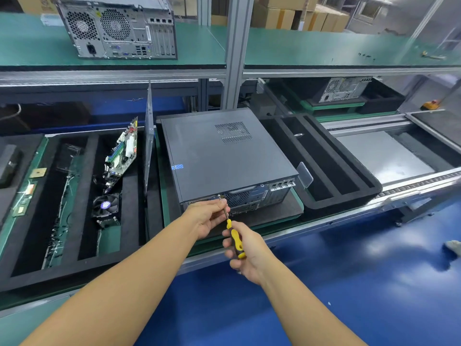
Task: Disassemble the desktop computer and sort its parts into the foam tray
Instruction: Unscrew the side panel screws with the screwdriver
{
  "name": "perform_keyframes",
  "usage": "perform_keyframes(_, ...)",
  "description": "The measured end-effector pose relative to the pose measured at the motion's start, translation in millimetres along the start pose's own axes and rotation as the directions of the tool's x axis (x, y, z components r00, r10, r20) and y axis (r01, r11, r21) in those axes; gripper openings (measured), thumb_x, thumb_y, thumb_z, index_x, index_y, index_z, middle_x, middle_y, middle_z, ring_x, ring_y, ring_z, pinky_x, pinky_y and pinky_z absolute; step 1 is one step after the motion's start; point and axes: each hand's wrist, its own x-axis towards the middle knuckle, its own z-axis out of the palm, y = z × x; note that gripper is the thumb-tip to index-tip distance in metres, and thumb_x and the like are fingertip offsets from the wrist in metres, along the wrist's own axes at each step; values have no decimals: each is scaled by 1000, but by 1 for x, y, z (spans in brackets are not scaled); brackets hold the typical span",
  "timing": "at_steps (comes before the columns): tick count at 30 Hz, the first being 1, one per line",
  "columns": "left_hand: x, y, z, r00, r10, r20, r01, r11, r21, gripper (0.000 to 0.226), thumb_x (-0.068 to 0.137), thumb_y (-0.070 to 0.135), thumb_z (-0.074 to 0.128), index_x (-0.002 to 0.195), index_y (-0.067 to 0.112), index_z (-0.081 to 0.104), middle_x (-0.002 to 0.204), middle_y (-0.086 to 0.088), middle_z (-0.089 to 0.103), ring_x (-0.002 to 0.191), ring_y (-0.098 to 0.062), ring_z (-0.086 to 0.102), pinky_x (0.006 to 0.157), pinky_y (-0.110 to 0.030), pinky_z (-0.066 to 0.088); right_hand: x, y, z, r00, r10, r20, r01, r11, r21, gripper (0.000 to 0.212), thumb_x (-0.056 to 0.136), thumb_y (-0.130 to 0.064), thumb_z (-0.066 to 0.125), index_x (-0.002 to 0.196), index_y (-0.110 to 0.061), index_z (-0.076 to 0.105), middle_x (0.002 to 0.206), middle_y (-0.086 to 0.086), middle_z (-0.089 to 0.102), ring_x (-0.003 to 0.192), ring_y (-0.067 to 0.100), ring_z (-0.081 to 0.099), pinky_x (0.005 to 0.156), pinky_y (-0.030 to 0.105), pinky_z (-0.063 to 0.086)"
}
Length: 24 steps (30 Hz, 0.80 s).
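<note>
The right hand (245,255) grasps the screwdriver (234,237) handle. The left hand (207,218) pinches its shaft, with the tip at the computer's (224,156) near face. A foam tray (62,270) lies to the left.

Bright, even light falls from overhead, and shadows are soft and short. The glossy blue floor (374,258) throws back hazy white glare patches at the right. The computer (224,156) lid has a dull grey sheen, while the foam tray (344,199) slots sink to near black. Under the upper shelf (204,46) it is dim. Focus is crisp at the centre, down to the screwdriver (235,239); the corners soften. Wide-angle bowing bends the shelf edges and stretches the forearms.
</note>
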Motion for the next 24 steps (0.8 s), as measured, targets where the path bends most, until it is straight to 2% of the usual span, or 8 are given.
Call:
perform_keyframes(4, -2, -2, 1, 1000, 7, 21, -6, 998, -60, 7, 91, -5, 62, 97, -4, 66, 77, -13, 74, 68, -19, 73, 57, -26, 59, 0, -3, -2, 999, 6, 45, -8, 999, 40, 27, 98, -26, 48, 95, -7, 67, 65, 3, 59, 47, 13, 47, 37, 21, 28)
perform_keyframes(8, -3, -1, 1, 997, 5, 76, 2, 996, -89, 11, 94, -4, 57, 102, -5, 65, 86, -16, 76, 76, -21, 75, 60, -28, 59, 6, 1, -3, 995, -102, -18, 101, 994, -44, 10, 95, -22, 59, 94, -12, 59, 69, 3, 60, 51, 14, 54, 39, 22, 32)
perform_keyframes(12, -1, -1, -1, 992, -3, 124, 21, 989, -146, 20, 97, 1, 56, 114, -6, 62, 98, -18, 75, 86, -23, 75, 63, -28, 60, 10, 5, -4, 989, -141, -48, 138, 988, -66, 12, 89, -19, 68, 92, -17, 56, 72, 3, 61, 52, 14, 56, 39, 22, 33)
perform_keyframes(17, 0, -1, 7, 999, -15, 51, 25, 979, -201, 22, 94, 19, 65, 100, -2, 65, 84, -14, 75, 76, -19, 75, 58, -27, 59, 13, 7, -5, 985, -159, -67, 152, 984, -95, 15, 88, -21, 70, 94, -17, 56, 73, 3, 61, 50, 11, 51, 39, 22, 32)
perform_keyframes(20, 2, -4, 11, 1000, -7, 4, 8, 980, -198, 19, 95, 17, 62, 99, -1, 65, 79, -11, 76, 72, -17, 75, 56, -26, 59, 12, 5, -7, 983, -171, -72, 161, 980, -120, 16, 88, -21, 70, 96, -17, 57, 73, 2, 60, 49, 10, 50, 39, 22, 32)
perform_keyframes(24, 1, -7, 10, 1000, 15, 24, -10, 979, -205, 17, 98, 14, 58, 102, -1, 64, 83, -11, 76, 75, -17, 75, 58, -26, 59, 11, 3, -12, 983, -171, -74, 155, 971, -180, 14, 88, -21, 67, 94, -17, 56, 73, 2, 60, 49, 10, 48, 40, 22, 32)
